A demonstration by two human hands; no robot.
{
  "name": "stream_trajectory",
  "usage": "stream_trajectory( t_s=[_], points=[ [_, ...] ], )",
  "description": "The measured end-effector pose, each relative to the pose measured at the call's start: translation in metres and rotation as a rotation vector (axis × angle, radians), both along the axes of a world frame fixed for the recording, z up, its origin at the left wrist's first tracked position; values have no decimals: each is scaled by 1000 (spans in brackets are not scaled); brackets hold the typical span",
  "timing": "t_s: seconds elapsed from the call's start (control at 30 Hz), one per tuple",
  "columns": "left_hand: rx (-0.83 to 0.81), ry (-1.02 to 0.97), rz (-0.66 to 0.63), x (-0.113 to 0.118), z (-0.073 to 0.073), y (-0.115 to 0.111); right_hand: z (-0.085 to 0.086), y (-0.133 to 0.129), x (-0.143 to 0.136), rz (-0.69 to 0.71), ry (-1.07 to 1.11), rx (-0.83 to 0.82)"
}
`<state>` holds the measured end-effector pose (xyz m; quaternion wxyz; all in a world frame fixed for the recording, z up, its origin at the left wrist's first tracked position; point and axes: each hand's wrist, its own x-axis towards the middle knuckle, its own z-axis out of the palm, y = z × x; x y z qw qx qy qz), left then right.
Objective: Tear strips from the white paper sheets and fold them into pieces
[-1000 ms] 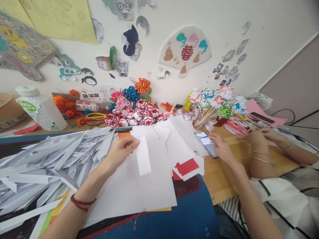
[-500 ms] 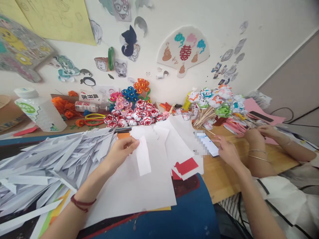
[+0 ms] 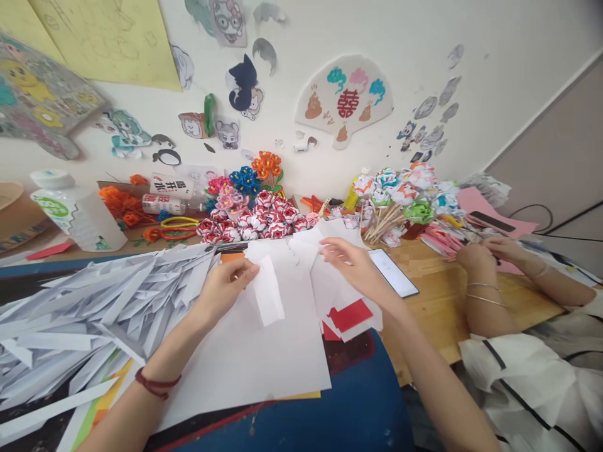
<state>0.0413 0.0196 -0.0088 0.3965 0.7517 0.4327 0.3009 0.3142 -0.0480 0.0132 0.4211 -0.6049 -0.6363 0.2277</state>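
My left hand (image 3: pixel 227 289) pinches the top end of a small white paper strip (image 3: pixel 269 292), which hangs over a large white sheet (image 3: pixel 282 364). My right hand (image 3: pixel 348 267) hovers over the loose white papers to the right, its fingers apart and loosely curved, with nothing seen in them. Just beyond its wrist lies a phone (image 3: pixel 393 273) with a lit screen. Below that hand, red paper pieces (image 3: pixel 351 316) rest partly on white paper. A big pile of folded white paper strips (image 3: pixel 141 289) spreads beside my left arm.
Red-and-white paper flowers (image 3: pixel 264 216) line the back against the wall. A white bottle (image 3: pixel 78 210) stands at the left. Wooden sticks (image 3: pixel 379 223) and more paper flowers lie at the back right. A co-worker's hands (image 3: pixel 490 251) work near pink paper at the far right.
My right hand has left the phone and moved left over the white papers. My left hand still holds the paper strip, almost in the same place.
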Motion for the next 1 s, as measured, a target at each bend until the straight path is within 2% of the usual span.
stream_trajectory(
  t_s=[0.07, 0.17, 0.3, 0.43, 0.63, 0.8, 1.0],
  points=[
    [52, -7, 40, -1, 1, 0, 6, 19, -42, 120, 138, -43],
    [135, 0, 95, -3, 3, 0, 1, 46, -91, 269, 301, -168],
    [200, 30, 211, -6, 6, -1, -14, 69, -125, 231, 408, -197],
    [216, 95, 279, -8, 9, 1, -23, 75, -133, 200, 514, -147],
    [257, 211, 273, -7, 8, 2, -37, 75, -132, 188, 501, -98],
    [210, 191, 289, -5, 5, 3, -44, 73, -129, 196, 492, -130],
    [168, 89, 209, -7, -2, 8, -42, 72, -127, 254, 517, -114]
  ],
)
